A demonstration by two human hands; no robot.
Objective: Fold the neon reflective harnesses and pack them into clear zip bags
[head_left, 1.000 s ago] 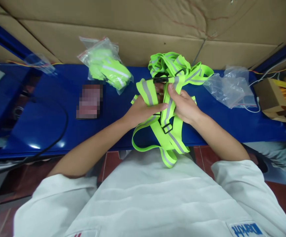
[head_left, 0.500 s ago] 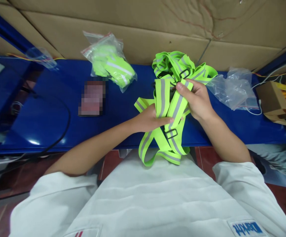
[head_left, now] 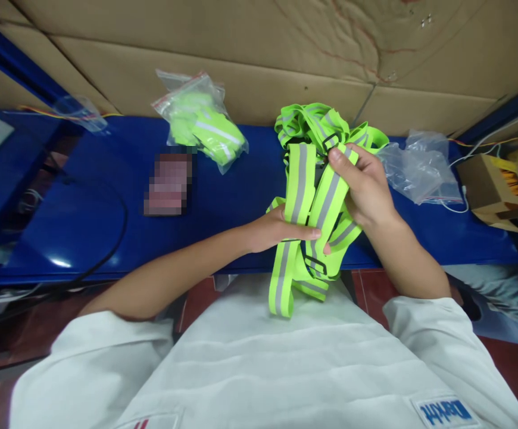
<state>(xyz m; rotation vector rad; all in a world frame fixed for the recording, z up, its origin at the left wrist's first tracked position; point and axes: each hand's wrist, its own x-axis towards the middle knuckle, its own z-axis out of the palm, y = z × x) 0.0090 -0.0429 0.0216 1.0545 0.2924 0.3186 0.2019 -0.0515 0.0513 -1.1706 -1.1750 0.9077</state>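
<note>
Neon-green reflective straps [head_left: 300,185] with a grey stripe hang in loops over the bench's front edge. Around their middle my left hand [head_left: 270,231] is closed, its thumb lying across two strap lengths. My right hand [head_left: 366,185] pinches the upper part of one strap between thumb and fingers. A black slide buckle [head_left: 315,265] shows below my left thumb, and another buckle [head_left: 331,142] sits just above my right thumb. Behind my hands lies a tangled pile of the same straps [head_left: 315,119]; where the held straps part from the pile is hidden.
On the blue bench [head_left: 120,238], a zip bag of green straps [head_left: 205,128] lies at the back, near a blurred-out phone-like object [head_left: 168,185]. Empty clear bags [head_left: 420,170] and an open cardboard box [head_left: 498,185] are to the right. A black cable [head_left: 122,220] curves at left.
My left hand has moved slightly right and nearer my body with the straps. The loose end at left has swung in, and the hanging loop is narrower. My right hand keeps its pinch.
</note>
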